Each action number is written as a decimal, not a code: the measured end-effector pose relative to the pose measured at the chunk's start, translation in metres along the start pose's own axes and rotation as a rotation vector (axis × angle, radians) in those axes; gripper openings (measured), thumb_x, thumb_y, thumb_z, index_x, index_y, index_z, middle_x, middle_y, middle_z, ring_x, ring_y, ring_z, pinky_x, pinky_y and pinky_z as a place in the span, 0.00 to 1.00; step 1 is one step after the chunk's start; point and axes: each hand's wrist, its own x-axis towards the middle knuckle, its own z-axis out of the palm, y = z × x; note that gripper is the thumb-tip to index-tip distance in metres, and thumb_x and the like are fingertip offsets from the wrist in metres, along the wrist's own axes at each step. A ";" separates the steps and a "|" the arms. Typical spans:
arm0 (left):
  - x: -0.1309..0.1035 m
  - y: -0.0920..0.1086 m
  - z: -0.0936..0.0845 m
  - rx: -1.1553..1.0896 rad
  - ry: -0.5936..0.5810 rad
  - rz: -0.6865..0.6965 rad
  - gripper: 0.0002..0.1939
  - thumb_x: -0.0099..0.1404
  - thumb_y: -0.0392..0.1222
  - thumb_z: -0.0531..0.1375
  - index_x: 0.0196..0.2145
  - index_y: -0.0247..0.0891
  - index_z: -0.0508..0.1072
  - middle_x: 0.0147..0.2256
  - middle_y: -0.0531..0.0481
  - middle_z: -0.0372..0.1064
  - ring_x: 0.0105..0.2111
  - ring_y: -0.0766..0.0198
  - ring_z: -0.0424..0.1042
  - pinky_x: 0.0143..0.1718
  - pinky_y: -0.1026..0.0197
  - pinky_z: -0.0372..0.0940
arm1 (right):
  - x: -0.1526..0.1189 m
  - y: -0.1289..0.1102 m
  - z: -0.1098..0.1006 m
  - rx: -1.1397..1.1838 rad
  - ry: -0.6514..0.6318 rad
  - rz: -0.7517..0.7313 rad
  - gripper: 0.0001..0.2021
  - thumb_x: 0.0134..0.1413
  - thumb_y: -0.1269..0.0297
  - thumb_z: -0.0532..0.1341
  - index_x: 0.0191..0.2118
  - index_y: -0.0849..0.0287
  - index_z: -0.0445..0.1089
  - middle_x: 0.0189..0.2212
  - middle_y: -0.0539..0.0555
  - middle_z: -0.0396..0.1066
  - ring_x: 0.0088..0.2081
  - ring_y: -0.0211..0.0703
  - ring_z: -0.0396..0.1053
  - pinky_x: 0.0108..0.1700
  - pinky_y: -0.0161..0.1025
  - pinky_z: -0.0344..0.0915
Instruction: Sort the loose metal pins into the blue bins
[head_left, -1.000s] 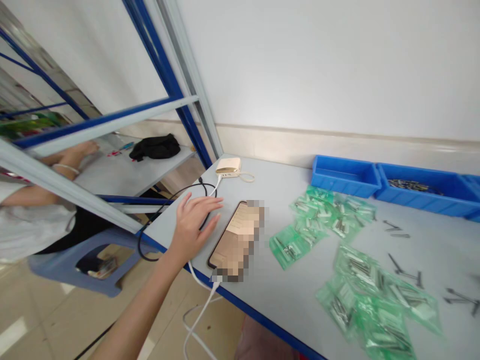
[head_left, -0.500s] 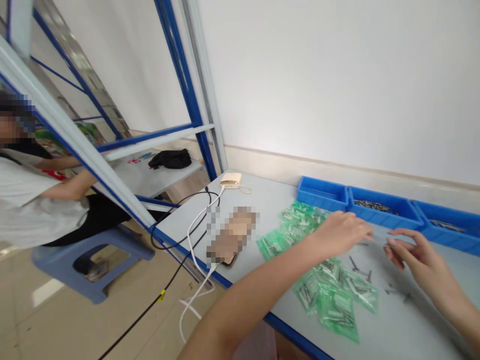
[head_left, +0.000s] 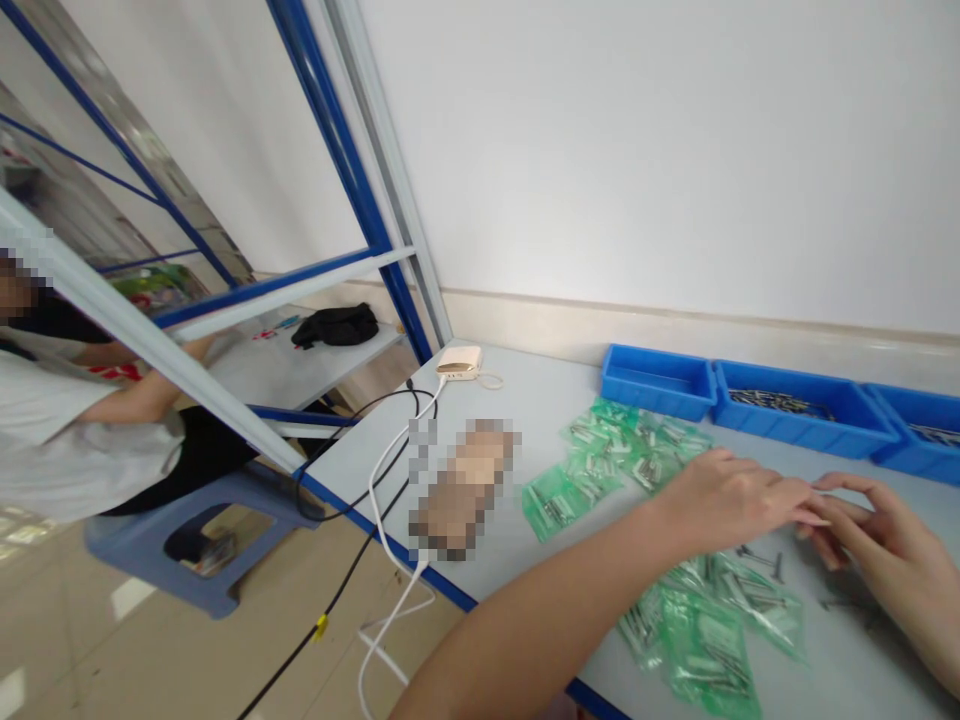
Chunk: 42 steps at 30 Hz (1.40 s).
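Observation:
My left hand (head_left: 739,500) reaches over the table at the right, its fingers pressed together at the fingertips of my right hand (head_left: 870,525). The fingers of both hands are closed where they meet, and whatever they hold is too small or hidden to make out. Below and left of them lie green plastic bags (head_left: 709,645) with metal screws and white pieces inside. Loose metal screws (head_left: 776,566) rest on the table under the hands. Behind stands a blue bin (head_left: 806,408) holding many metal parts.
Another blue bin (head_left: 658,382) stands left, a third (head_left: 926,430) right. A blurred-out phone (head_left: 465,490), a power bank (head_left: 459,363) and cables lie on the table (head_left: 517,380). Beyond the frame, a person sits on a blue stool (head_left: 202,530) at another table.
My hands have come together; before, a small gap lay between their fingertips, with a thin piece at the right fingers. The view has shifted slightly.

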 end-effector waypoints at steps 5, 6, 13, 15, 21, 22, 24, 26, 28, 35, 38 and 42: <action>0.001 0.000 -0.001 0.024 0.004 0.010 0.19 0.70 0.43 0.42 0.39 0.33 0.70 0.35 0.48 0.72 0.37 0.62 0.70 0.34 0.60 0.56 | -0.001 -0.008 0.000 -0.033 0.047 0.042 0.31 0.31 0.35 0.58 0.37 0.54 0.57 0.09 0.46 0.60 0.15 0.40 0.57 0.17 0.33 0.53; 0.000 0.000 -0.001 0.028 -0.003 0.010 0.19 0.70 0.42 0.42 0.38 0.34 0.70 0.35 0.48 0.72 0.37 0.62 0.70 0.34 0.60 0.55 | -0.001 -0.009 0.000 -0.029 0.051 0.038 0.30 0.31 0.35 0.58 0.37 0.54 0.57 0.09 0.45 0.60 0.15 0.40 0.57 0.17 0.33 0.53; 0.000 -0.001 0.001 0.043 0.014 -0.022 0.18 0.70 0.41 0.42 0.37 0.33 0.69 0.33 0.47 0.71 0.35 0.62 0.70 0.33 0.60 0.55 | 0.005 0.003 -0.011 -0.163 0.058 -0.095 0.25 0.36 0.38 0.56 0.35 0.54 0.62 0.14 0.49 0.66 0.20 0.44 0.64 0.23 0.37 0.62; 0.001 -0.002 0.004 0.029 0.014 -0.078 0.17 0.70 0.42 0.43 0.36 0.33 0.69 0.30 0.48 0.71 0.33 0.62 0.71 0.33 0.60 0.55 | 0.007 0.012 -0.019 -0.301 0.055 -0.199 0.23 0.40 0.39 0.55 0.34 0.53 0.66 0.22 0.51 0.71 0.26 0.45 0.68 0.28 0.37 0.64; 0.002 -0.004 0.011 -0.060 0.058 -0.154 0.19 0.70 0.45 0.41 0.36 0.34 0.68 0.28 0.50 0.71 0.33 0.64 0.71 0.36 0.61 0.57 | 0.004 0.031 -0.027 -0.766 0.263 -0.648 0.20 0.51 0.43 0.49 0.37 0.50 0.70 0.29 0.50 0.73 0.27 0.44 0.70 0.25 0.37 0.60; 0.002 -0.003 0.010 -0.075 0.057 -0.164 0.20 0.70 0.46 0.41 0.37 0.34 0.68 0.28 0.51 0.71 0.33 0.64 0.71 0.36 0.61 0.57 | 0.003 0.030 -0.027 -0.802 0.294 -0.699 0.20 0.52 0.44 0.48 0.36 0.50 0.70 0.30 0.50 0.73 0.28 0.45 0.70 0.26 0.37 0.60; 0.002 -0.002 0.008 -0.110 0.044 -0.179 0.20 0.70 0.47 0.41 0.39 0.34 0.68 0.28 0.52 0.71 0.32 0.65 0.71 0.36 0.62 0.58 | 0.002 0.028 -0.026 -0.848 0.322 -0.722 0.21 0.54 0.44 0.46 0.35 0.51 0.70 0.30 0.51 0.73 0.28 0.45 0.70 0.26 0.38 0.60; 0.003 -0.001 0.005 -0.134 0.021 -0.175 0.20 0.70 0.48 0.42 0.41 0.34 0.67 0.28 0.52 0.72 0.32 0.65 0.71 0.36 0.62 0.58 | 0.002 0.024 -0.026 -0.868 0.313 -0.693 0.24 0.54 0.42 0.44 0.35 0.51 0.70 0.29 0.51 0.73 0.27 0.45 0.69 0.25 0.37 0.60; 0.003 0.000 0.004 -0.133 -0.001 -0.153 0.19 0.70 0.48 0.43 0.43 0.34 0.67 0.29 0.51 0.72 0.32 0.65 0.71 0.36 0.62 0.59 | 0.002 0.022 -0.026 -0.874 0.305 -0.645 0.26 0.53 0.39 0.43 0.35 0.50 0.71 0.27 0.51 0.73 0.25 0.45 0.69 0.23 0.37 0.59; 0.004 -0.002 0.005 -0.095 0.004 -0.176 0.21 0.70 0.47 0.41 0.39 0.35 0.69 0.28 0.50 0.72 0.33 0.65 0.72 0.36 0.62 0.59 | -0.002 0.013 -0.022 -0.790 0.241 -0.498 0.30 0.45 0.32 0.43 0.34 0.48 0.71 0.25 0.50 0.72 0.18 0.42 0.64 0.22 0.39 0.58; 0.004 -0.002 0.005 -0.093 0.014 -0.210 0.22 0.70 0.47 0.39 0.38 0.35 0.69 0.28 0.51 0.72 0.33 0.66 0.72 0.37 0.63 0.59 | -0.003 0.013 -0.020 -0.842 0.265 -0.579 0.30 0.47 0.33 0.42 0.35 0.48 0.70 0.23 0.50 0.70 0.23 0.45 0.65 0.24 0.39 0.58; 0.004 -0.001 0.005 -0.130 0.038 -0.195 0.22 0.70 0.48 0.40 0.37 0.35 0.69 0.28 0.51 0.72 0.33 0.65 0.72 0.37 0.63 0.59 | -0.001 0.022 -0.025 -0.915 0.286 -0.707 0.25 0.53 0.40 0.43 0.35 0.49 0.70 0.25 0.50 0.70 0.26 0.46 0.66 0.26 0.38 0.58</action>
